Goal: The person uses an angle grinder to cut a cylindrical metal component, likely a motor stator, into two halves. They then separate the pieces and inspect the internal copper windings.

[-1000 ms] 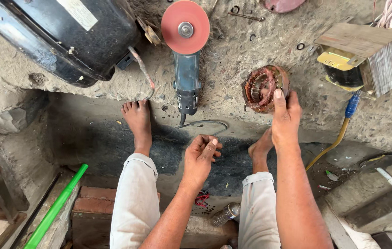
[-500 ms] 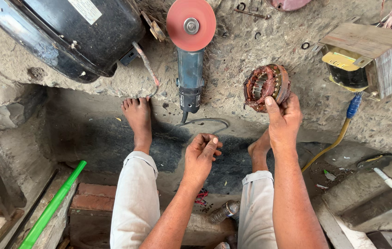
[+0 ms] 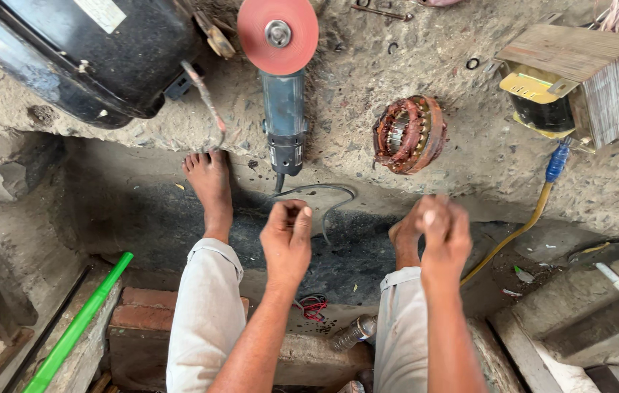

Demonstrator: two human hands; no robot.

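A round copper-wound motor stator (image 3: 409, 135) lies by itself on the rough concrete ledge (image 3: 426, 65). My right hand (image 3: 443, 229) hovers below it, blurred, fingers loosely curled with nothing in them, above my right foot. My left hand (image 3: 287, 238) is held in the air between my knees, fingers bent, holding nothing. A blue angle grinder (image 3: 282, 87) with a red disc lies on the ledge just left of the stator, its cable hanging down toward my left hand.
A black compressor body (image 3: 84, 54) sits at the ledge's left, a laminated transformer (image 3: 579, 80) at its right with a yellow cable (image 3: 513, 233) hanging down. A green pipe (image 3: 80, 320), a brick (image 3: 142, 313), a plastic bottle (image 3: 353, 333) and red wire (image 3: 313, 306) lie by my bare feet.
My right hand set the stator down on the ledge, let go and drew back toward me. My left hand rose slightly and stayed between the knees.
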